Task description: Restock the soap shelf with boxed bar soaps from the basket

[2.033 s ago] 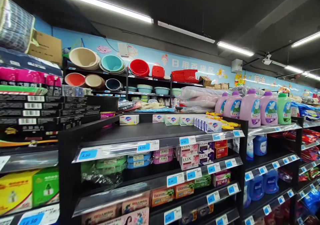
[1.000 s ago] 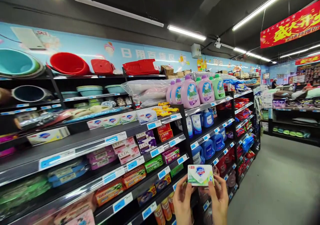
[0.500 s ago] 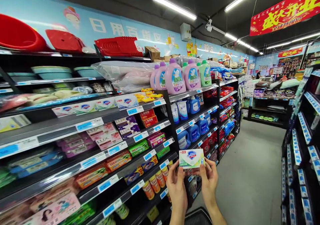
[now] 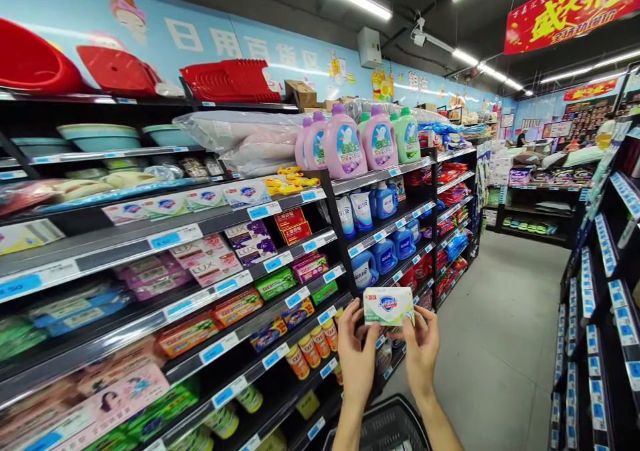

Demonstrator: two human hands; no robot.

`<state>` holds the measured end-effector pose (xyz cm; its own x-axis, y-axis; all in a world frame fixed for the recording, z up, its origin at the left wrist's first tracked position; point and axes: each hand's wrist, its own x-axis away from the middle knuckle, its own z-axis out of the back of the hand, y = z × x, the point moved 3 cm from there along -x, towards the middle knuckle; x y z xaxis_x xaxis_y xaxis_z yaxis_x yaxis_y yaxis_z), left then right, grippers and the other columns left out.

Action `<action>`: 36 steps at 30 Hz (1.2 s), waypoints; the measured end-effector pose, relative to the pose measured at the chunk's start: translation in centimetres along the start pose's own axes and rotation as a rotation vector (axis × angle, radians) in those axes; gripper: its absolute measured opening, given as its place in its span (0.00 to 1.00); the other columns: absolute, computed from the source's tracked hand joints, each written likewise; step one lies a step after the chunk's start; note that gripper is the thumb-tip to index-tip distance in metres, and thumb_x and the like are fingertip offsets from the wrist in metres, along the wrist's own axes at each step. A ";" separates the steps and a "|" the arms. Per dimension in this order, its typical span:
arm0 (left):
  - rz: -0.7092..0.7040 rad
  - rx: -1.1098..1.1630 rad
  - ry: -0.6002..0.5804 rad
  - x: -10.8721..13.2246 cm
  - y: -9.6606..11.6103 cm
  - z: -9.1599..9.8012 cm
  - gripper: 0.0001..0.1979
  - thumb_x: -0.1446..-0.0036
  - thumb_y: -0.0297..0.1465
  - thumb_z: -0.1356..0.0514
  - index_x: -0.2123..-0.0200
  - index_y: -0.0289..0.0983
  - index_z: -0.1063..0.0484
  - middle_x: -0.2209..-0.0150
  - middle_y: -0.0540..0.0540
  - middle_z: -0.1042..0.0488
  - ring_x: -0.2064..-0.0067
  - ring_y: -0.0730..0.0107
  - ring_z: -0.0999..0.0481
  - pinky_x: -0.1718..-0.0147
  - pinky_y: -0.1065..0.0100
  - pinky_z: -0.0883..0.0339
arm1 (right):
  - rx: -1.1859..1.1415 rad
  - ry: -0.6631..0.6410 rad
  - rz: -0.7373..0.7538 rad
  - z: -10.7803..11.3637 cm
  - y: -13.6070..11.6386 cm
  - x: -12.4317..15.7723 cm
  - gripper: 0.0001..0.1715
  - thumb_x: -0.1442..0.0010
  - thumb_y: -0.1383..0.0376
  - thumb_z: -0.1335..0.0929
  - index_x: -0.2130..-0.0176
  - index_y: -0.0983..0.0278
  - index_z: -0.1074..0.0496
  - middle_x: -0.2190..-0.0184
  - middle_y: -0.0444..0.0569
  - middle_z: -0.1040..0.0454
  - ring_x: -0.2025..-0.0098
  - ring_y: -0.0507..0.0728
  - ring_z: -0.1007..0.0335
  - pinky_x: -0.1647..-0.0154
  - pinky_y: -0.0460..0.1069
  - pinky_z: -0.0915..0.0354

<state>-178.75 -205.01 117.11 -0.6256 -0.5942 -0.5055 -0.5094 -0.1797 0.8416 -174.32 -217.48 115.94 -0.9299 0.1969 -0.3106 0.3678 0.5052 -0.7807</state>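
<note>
A white and green soap box [image 4: 389, 306] with a blue shield logo is held up in front of me, its printed face toward the camera. My left hand [image 4: 358, 349] grips its left end, thumb at the lower edge and fingers behind. On the right end, my right hand [image 4: 421, 345] closes with its thumb against the lower front corner. Below both forearms is a dark shopping basket [image 4: 395, 407]; a few pale items inside are only partly visible. Similar soap boxes [image 4: 205, 199] stand in a row on the upper shelf to the left.
Shelves with boxed soaps [image 4: 250, 243], orange-labelled bottles [image 4: 310, 352] and purple detergent jugs [image 4: 345, 143] line the left side. A grey floor aisle [image 4: 500, 317] runs ahead to the right, with another shelf rack [image 4: 607, 291] along it. People are partly visible far back.
The soap box and both hands have shifted slightly right and up in the picture. The view has tilted a little downward, and more of the basket shows. Both hands keep their hold.
</note>
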 end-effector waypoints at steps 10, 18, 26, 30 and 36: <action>-0.333 -0.424 -0.315 -0.6 1.2 0.1 0.37 0.40 0.19 0.39 0.31 0.48 0.36 0.35 0.40 0.28 0.34 0.52 0.30 0.35 0.48 0.35 | 0.407 -0.192 0.532 0.7 -0.2 0.9 0.23 0.43 0.65 0.22 0.50 0.61 0.28 0.56 0.53 0.18 0.65 0.56 0.18 0.66 0.49 0.19; 0.165 0.293 -0.187 -1.2 -0.1 1.1 0.43 0.52 0.36 0.22 0.38 0.45 0.40 0.34 0.34 0.30 0.35 0.47 0.27 0.38 0.49 0.31 | 0.332 -0.338 0.203 -0.4 -0.3 -0.5 0.33 0.43 0.58 0.21 0.42 0.61 0.28 0.46 0.59 0.22 0.53 0.60 0.20 0.63 0.49 0.21; 0.165 0.381 -0.259 -1.3 -0.6 0.4 0.51 0.53 0.39 0.21 0.33 0.46 0.46 0.31 0.31 0.35 0.35 0.43 0.27 0.37 0.46 0.31 | 0.305 -0.366 0.126 -0.3 0.0 -0.3 0.28 0.42 0.57 0.22 0.45 0.62 0.25 0.51 0.57 0.19 0.57 0.59 0.19 0.66 0.48 0.22; 0.163 0.372 -0.273 -1.4 -0.9 0.3 0.52 0.52 0.39 0.22 0.32 0.46 0.48 0.30 0.29 0.36 0.34 0.43 0.28 0.36 0.45 0.33 | 0.347 -0.380 0.150 -0.2 -0.4 -0.5 0.28 0.41 0.58 0.23 0.44 0.62 0.25 0.50 0.57 0.19 0.56 0.59 0.20 0.65 0.48 0.23; 0.174 0.335 -0.280 -1.7 -0.8 0.1 0.52 0.54 0.42 0.21 0.32 0.46 0.46 0.30 0.31 0.35 0.34 0.43 0.28 0.37 0.47 0.31 | 0.350 -0.366 0.153 -0.1 -0.4 -0.9 0.27 0.41 0.57 0.23 0.45 0.63 0.25 0.52 0.57 0.18 0.58 0.59 0.20 0.68 0.47 0.24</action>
<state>-177.37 -203.78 117.23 -0.8306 -0.3505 -0.4328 -0.5166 0.1944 0.8339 -173.62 -217.82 116.57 -0.8265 -0.0909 -0.5555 0.5367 0.1707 -0.8263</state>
